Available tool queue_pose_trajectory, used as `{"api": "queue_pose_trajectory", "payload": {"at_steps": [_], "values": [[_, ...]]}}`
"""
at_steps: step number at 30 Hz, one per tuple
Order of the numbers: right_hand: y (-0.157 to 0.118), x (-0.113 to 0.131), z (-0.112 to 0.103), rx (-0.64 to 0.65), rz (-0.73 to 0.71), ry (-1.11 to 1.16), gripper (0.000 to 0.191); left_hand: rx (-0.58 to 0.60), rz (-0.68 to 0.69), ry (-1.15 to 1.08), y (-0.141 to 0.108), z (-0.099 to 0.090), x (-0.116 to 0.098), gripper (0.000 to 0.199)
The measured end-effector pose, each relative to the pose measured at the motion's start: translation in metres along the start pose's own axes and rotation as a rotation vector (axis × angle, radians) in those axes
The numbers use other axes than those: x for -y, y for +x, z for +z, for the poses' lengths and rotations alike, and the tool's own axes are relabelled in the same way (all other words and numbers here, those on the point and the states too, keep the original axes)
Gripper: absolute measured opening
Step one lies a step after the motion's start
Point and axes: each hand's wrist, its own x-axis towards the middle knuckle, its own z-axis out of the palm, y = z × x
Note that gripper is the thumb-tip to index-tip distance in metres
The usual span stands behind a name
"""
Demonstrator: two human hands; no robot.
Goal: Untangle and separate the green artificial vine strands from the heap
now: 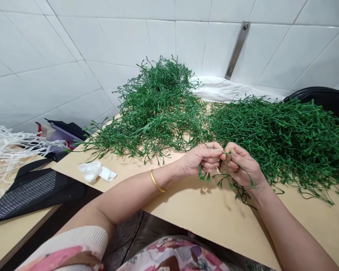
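Where white tiles (124, 41) rise behind the tabletop (214, 214), seemingly artificial green stems (155, 109)

A pale wooden tabletop (203, 218), crumpled white tissue (92, 171) on it, black mesh bag (28, 195) left of it, white tiled wall (101, 41) behind it.

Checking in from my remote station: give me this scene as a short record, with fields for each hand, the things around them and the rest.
Left hand: pinches a thin green artificial sprig; gold bangle on the wrist
Right hand: pinches the same sprig
Things: two heaped piles of green artificial sprigs on a pale wooden tabletop
Rest: crumpled white tissue, white branching sprigs, black mesh bag, white tiled wall
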Motion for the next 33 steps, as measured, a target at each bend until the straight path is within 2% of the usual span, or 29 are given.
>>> {"api": "queue_pose_trajectory", "payload": {"at_steps": [3, 6, 10, 14, 17, 20, 23, 26, 29, 33], "values": [[-0.002, 0.002, 0.003, -0.020, -0.015, -0.024, 0.025, 0.015, -0.015, -0.023, -0.003, 0.005, 0.001, 0.019], [0.000, 0.004, 0.004, -0.073, -0.050, -0.184, 0.027, -0.008, -0.008, -0.015, -0.001, 0.002, 0.000, 0.018], [0.005, 0.003, 0.000, -0.217, -0.188, -0.789, 0.027, -0.189, 0.086, 0.138, 0.006, -0.013, -0.002, 0.021], [0.005, -0.005, -0.006, -0.228, -0.397, -1.382, 0.018, -0.397, 0.155, 0.380, 0.009, -0.018, -0.003, 0.022], [0.005, -0.012, -0.006, -0.226, -0.513, -1.743, 0.024, -0.462, 0.136, 0.400, 0.009, -0.016, -0.002, 0.021], [0.006, -0.015, -0.002, -0.218, -0.592, -1.982, 0.025, -0.496, 0.120, 0.331, 0.010, -0.013, 0.003, 0.020], [0.007, -0.015, 0.003, -0.206, -0.595, -2.102, 0.025, -0.545, 0.147, 0.319, 0.012, -0.013, 0.007, 0.023], [0.006, -0.012, 0.005, -0.171, -0.541, -2.122, 0.024, -0.554, 0.160, 0.373, 0.012, -0.013, 0.005, 0.026], [0.003, -0.008, 0.004, -0.170, -0.533, -2.041, 0.021, -0.439, 0.062, 0.415, 0.008, -0.013, -0.003, 0.026], [0.002, -0.007, -0.001, -0.180, -0.482, -1.825, 0.017, -0.292, -0.093, 0.330, 0.006, -0.016, -0.009, 0.032]]}}
